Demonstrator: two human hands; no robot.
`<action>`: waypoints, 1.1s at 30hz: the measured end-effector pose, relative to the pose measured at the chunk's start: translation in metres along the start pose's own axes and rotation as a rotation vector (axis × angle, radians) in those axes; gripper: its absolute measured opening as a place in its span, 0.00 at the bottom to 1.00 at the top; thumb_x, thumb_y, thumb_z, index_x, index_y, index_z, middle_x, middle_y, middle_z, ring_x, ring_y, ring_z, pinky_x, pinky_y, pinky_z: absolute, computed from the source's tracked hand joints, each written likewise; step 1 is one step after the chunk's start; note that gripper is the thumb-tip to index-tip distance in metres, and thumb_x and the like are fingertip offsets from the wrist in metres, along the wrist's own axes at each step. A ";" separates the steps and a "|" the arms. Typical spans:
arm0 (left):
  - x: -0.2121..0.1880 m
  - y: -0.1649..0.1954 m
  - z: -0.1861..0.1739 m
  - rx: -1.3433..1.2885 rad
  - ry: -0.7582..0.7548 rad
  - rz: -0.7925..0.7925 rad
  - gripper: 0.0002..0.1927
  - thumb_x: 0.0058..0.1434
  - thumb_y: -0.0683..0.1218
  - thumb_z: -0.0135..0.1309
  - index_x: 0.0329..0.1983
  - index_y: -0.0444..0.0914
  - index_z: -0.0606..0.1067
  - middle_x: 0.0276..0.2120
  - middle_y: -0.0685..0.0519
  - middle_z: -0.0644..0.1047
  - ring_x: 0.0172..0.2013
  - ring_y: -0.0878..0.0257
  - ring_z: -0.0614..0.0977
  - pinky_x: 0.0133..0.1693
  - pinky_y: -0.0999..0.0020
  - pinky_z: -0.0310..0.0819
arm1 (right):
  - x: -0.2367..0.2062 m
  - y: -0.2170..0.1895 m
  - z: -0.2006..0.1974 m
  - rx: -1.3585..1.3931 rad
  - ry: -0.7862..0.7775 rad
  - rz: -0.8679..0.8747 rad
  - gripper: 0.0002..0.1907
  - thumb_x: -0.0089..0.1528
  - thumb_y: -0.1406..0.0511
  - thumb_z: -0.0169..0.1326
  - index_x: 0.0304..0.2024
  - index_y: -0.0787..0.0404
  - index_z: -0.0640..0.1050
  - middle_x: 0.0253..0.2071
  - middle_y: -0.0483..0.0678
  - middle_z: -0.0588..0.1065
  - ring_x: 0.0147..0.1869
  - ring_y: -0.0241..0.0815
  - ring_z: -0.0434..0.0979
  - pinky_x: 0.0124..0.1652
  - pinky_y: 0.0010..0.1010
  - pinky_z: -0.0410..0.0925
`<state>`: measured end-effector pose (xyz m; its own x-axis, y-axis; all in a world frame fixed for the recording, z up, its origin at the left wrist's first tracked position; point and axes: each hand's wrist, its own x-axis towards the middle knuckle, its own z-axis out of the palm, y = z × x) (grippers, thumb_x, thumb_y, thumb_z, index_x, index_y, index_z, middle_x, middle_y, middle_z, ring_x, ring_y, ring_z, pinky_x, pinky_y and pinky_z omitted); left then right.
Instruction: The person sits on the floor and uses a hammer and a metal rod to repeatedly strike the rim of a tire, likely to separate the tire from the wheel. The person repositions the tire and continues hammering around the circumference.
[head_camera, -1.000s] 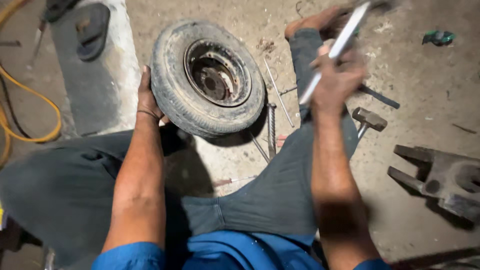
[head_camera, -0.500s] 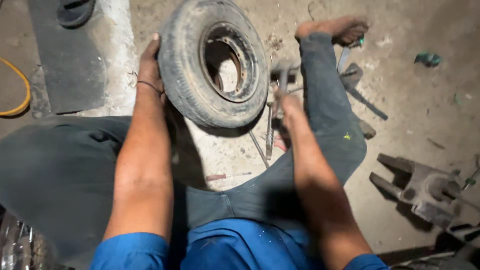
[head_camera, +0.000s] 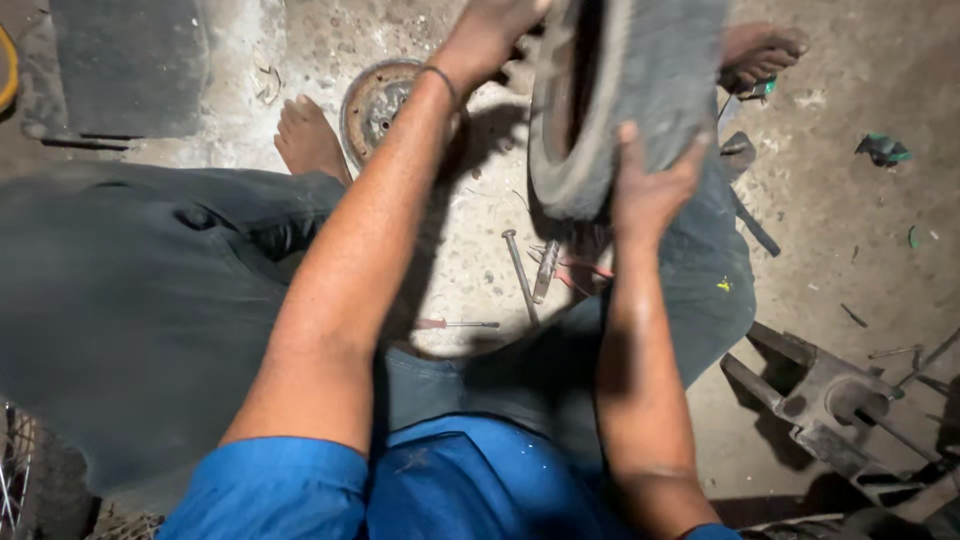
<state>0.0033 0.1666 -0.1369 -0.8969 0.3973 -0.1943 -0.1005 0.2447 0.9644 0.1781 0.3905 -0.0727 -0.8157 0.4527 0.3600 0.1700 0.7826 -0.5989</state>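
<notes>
Head view, left to right: dark mat (head_camera: 130, 65) lies far left, then a bare foot (head_camera: 305, 140) and a rusty wheel rim (head_camera: 378, 100) flat on the concrete floor (head_camera: 850, 250). Left hand (head_camera: 490, 30) is up at the tyre (head_camera: 620, 100), fingers hidden at the frame edge, so I cannot tell its grip. Tyre is lifted upright, far centre, off the floor. Right hand (head_camera: 650, 185) grasps its tread from below. Step looks like turning the tyre w/ both hands; a steady two-hand hold seems needed. Below lie a long bolt (head_camera: 520, 275), pliers (head_camera: 560, 265) and screwdriver (head_camera: 455, 324); metal vise (head_camera: 830, 400) stands near right.
</notes>
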 end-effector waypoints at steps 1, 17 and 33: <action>-0.011 -0.014 -0.007 0.210 0.028 -0.048 0.23 0.71 0.59 0.51 0.47 0.35 0.80 0.41 0.46 0.84 0.40 0.55 0.85 0.47 0.57 0.81 | 0.005 0.005 0.002 0.052 0.020 0.008 0.46 0.65 0.51 0.70 0.67 0.79 0.63 0.67 0.72 0.67 0.73 0.64 0.66 0.70 0.46 0.59; -0.121 -0.095 0.013 0.979 -0.647 -0.702 0.20 0.56 0.50 0.59 0.50 0.36 0.82 0.57 0.38 0.77 0.57 0.45 0.80 0.57 0.55 0.74 | 0.008 -0.046 0.041 0.450 -0.085 0.183 0.53 0.61 0.47 0.65 0.72 0.72 0.56 0.70 0.67 0.65 0.74 0.60 0.67 0.70 0.43 0.60; -0.144 -0.071 0.051 1.022 -0.787 -0.468 0.20 0.54 0.53 0.61 0.45 0.38 0.82 0.49 0.39 0.81 0.52 0.45 0.82 0.55 0.54 0.76 | -0.051 -0.062 0.091 -0.107 -1.240 0.054 0.36 0.54 0.48 0.69 0.57 0.62 0.79 0.52 0.63 0.79 0.57 0.57 0.80 0.58 0.40 0.72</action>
<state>0.1620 0.1368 -0.1869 -0.3543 0.4068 -0.8420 0.3433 0.8941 0.2875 0.1586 0.2801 -0.1192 -0.7676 -0.1775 -0.6158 0.2163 0.8328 -0.5096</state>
